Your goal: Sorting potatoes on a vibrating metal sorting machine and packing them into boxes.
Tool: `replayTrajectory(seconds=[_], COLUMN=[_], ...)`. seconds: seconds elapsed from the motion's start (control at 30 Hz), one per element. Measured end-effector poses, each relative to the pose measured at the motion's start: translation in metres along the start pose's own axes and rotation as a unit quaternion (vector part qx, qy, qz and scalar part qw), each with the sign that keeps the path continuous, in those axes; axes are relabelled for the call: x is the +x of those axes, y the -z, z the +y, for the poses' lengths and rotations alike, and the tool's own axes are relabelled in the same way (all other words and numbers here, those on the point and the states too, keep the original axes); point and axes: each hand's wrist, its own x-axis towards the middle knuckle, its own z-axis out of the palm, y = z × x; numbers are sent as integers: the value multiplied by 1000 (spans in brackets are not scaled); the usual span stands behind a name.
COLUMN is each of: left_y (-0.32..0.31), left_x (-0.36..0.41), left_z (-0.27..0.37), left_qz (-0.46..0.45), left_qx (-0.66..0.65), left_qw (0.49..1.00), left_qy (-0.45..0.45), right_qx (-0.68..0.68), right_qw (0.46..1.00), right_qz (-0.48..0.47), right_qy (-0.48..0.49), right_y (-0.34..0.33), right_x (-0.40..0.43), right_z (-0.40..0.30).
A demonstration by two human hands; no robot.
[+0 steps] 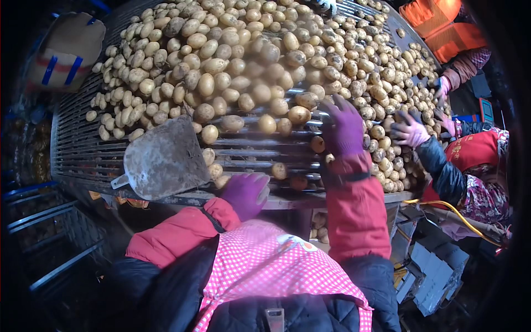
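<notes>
A broad heap of potatoes (215, 66) covers much of a slatted metal sorting table (249, 154). My right hand (343, 126), in a purple glove, reaches over the slats at the near side of the heap. Its fingers point away from me, slightly spread, beside several potatoes. My left hand (245, 196), gloved alike, rests at the table's front edge; its palm is hidden. Left of it lies a dirty metal scoop (166, 159) with its short handle towards the left, and a few potatoes sit between the scoop and the hand.
On the right, a co-worker's gloved hand (410, 129) touches potatoes, and another person's hand (443, 88) is farther back. A partly visible glove (328, 5) shows at the far edge. A yellow hose (452, 209) and flattened boxes (431, 267) lie lower right; metal rails (66, 263) stand lower left.
</notes>
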Motion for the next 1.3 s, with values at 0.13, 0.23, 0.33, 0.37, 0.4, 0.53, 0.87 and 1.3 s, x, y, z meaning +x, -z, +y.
replayTrajectory(seconds=[0.13,0.23,0.33,0.37,0.4,0.53,0.87,1.3], left_y=[-7,-5,-8,-9,-9,-10,-2,-19], left_x=[2,2,1,-3,-2,3,4,1], left_z=[0,1,0,-1,1,3,10,-1], left_qz=[44,33,72,88,84,58,19,63], left_qx=[18,14,19,29,26,-2,-5,-18], left_qw=[998,999,997,995,995,998,1000,998], left_qy=[-44,-28,-37,-40,-46,-29,6,3], right_qx=[-68,63,525,569,564,702,38,237], right_qw=[989,983,826,790,805,667,973,963], right_qz=[-131,-171,-100,-85,-6,86,-45,-96], right_qy=[31,-21,-178,-210,-184,-233,-223,-87], right_y=[-47,-49,-41,-29,-28,-23,51,-94], right_x=[59,48,13,-8,-28,-91,-333,-20], right_z=[-8,-9,11,17,17,38,122,2])
